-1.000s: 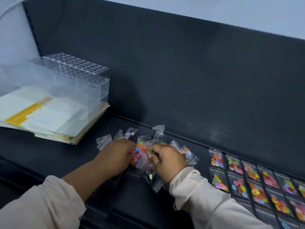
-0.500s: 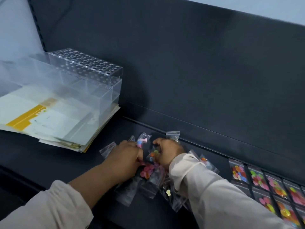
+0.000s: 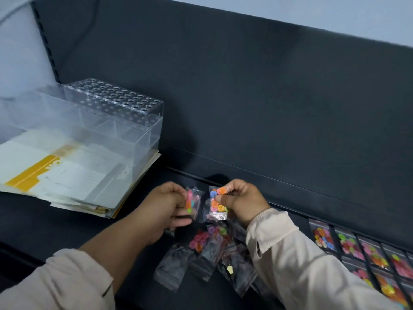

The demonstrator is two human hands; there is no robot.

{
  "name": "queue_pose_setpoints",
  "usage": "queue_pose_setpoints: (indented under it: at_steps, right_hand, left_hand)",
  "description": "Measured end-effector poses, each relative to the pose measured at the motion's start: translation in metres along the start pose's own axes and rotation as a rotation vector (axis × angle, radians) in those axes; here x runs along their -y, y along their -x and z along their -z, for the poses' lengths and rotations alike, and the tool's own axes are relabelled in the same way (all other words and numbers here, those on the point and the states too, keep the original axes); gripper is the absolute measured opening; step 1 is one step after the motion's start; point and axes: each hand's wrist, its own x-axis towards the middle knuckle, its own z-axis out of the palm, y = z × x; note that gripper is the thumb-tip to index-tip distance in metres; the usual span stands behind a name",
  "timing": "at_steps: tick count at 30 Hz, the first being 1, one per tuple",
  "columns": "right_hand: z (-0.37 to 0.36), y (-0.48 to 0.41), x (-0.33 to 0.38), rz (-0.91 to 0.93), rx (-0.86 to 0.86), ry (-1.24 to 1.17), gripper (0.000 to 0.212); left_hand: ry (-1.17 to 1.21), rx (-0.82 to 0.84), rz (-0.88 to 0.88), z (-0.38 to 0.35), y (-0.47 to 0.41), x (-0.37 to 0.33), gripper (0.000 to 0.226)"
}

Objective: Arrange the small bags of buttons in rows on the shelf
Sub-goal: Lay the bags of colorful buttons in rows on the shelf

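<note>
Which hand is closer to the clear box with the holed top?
Left. The left hand is in front of the clear box, to its right; the right hand is farther right, beyond the left.

bag rows (image 3: pixel 348 242) cut off right, papers (image 3: pixel 67 175) cut off left

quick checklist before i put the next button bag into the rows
1. Left hand grips one small clear bag of pink and orange buttons: ok.
2. Right hand pinches a clear bag of mixed-colour buttons: ok.
3. Held bags apart from each other: ok.
4. Laid rows of button bags flat and aligned on the dark shelf: ok.
5. Next free slot in the rows: cannot tell, partly hidden.
</note>
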Motion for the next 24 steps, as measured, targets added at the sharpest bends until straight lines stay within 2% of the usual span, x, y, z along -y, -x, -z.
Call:
queue_pose_setpoints:
  at_steps: [4, 6, 9, 12, 15, 19, 24]
  right_hand:
    - [0.007, 0.010, 0.008, -0.137, 0.057, -0.167, 0.021]
    - [0.010, 0.013, 0.009, -0.196, 0.084, -0.212, 0.020]
    - [0.014, 0.019, 0.007, -0.170, 0.096, -0.246, 0.020]
    - [0.020, 0.030, 0.010, -0.158, 0.094, -0.268, 0.019]
    - [0.032, 0.045, 0.016, -0.162, 0.076, -0.315, 0.021]
    - [0.060, 0.060, 0.015, -0.070, -0.043, -0.186, 0.029]
    - [0.108, 0.085, 0.019, -0.024, -0.110, -0.127, 0.031]
  left_hand:
    - [0.263, 0.096, 0.146, -0.008, 0.006, -0.008, 0.012]
    - [0.317, 0.175, 0.182, -0.011, 0.007, -0.009, 0.020]
    - [0.276, 0.198, 0.124, -0.023, 0.009, -0.007, 0.028]
    - [0.279, 0.133, 0.075, -0.036, 0.012, -0.006, 0.019]
    - [0.300, 0.175, 0.048, -0.052, 0.021, -0.008, 0.011]
    - [0.134, 0.167, 0.001, -0.082, 0.037, -0.007, 0.021]
    - [-0.050, 0.196, -0.055, -0.120, 0.056, -0.005, 0.014]
